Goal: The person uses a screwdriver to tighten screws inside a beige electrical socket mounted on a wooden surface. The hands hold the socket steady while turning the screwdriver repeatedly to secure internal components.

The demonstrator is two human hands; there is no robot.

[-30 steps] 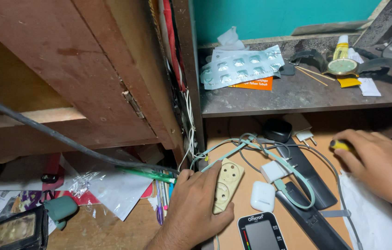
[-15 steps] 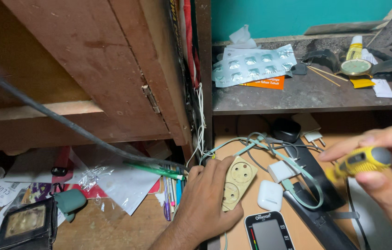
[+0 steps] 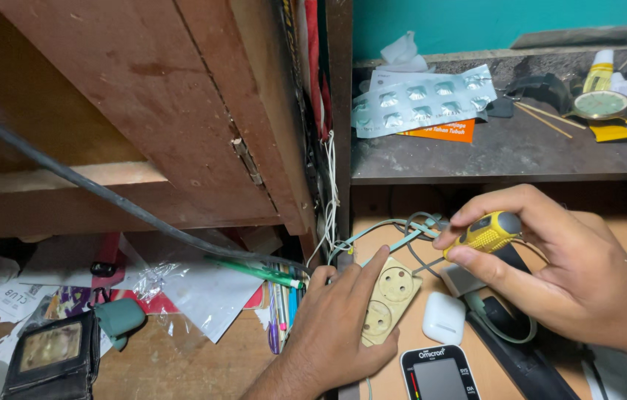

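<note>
At the far left a black wallet-like case (image 3: 52,355) lies on the table (image 3: 180,367) among loose papers, and a thick black cable (image 3: 106,194) slants down under the wooden cabinet (image 3: 180,111) toward the middle.

The left hand (image 3: 336,326) lies flat beside and partly over a cream power strip (image 3: 387,300), fingers spread and pressing its left edge, so the strip is steadied against the table. The strip lies just right of centre at a slant, with 2 round sockets showing, both empty. Its cover looks whole and closed; no screw is visibly out and no part is lifted off, so by my judgement the work on it has barely begun: the strip is pinned and the tool is in hand, but the opening or fixing itself is left to do.

The right hand (image 3: 565,274) is closed around a yellow and black screwdriver handle (image 3: 485,232), thumb and forefinger pinching it. The shaft and tip are hidden behind the fingers, so I cannot tell whether it touches the strip; the handle sits just above the strip's upper end, near a tangle of pale green cables (image 3: 402,230).

Below lie a white earbud case (image 3: 443,318) and a blood pressure monitor (image 3: 439,374). On the shelf (image 3: 506,155) above are blister packs of pills (image 3: 421,100) and a watch (image 3: 601,105).
</note>
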